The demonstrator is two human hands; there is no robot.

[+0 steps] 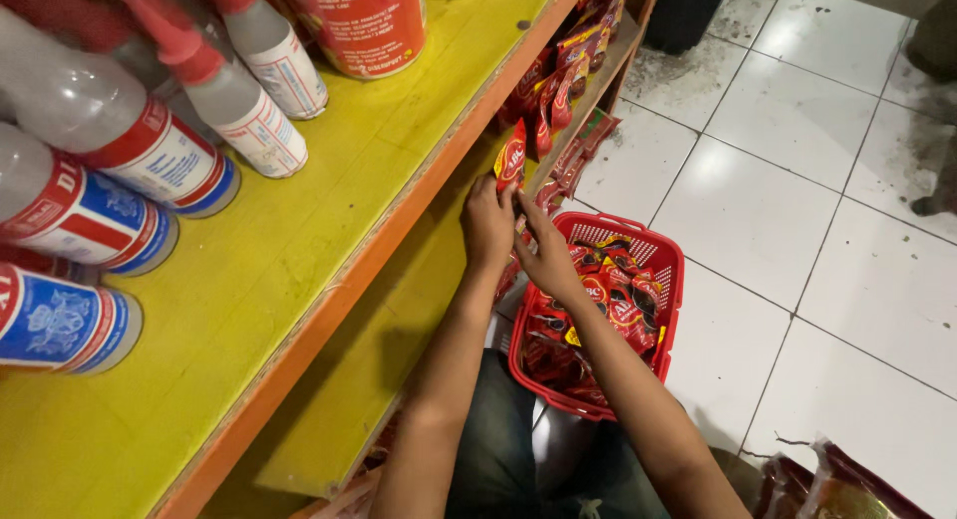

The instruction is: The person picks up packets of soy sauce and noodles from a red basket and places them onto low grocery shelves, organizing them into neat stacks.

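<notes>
Fingers of your left hand [487,225] are closed around a small red foil sachet [510,163], holding it upright at the edge of the lower yellow wooden shelf [399,310], just above the centre of the frame. Your right hand [546,257] sits just beside the left, its fingers stretched up toward the same sachet; whether they pinch it you cannot tell from here. Below your right forearm, lower centre, a red plastic shopping basket [666,280] rests on the white tiled floor [797,180] with more red sachets [608,295] piled inside. Further sachets hang along the shelf edge at top centre. On the upper yellow shelf [329,190], upper left, stand clear plastic bottles with red caps [239,100].
</notes>
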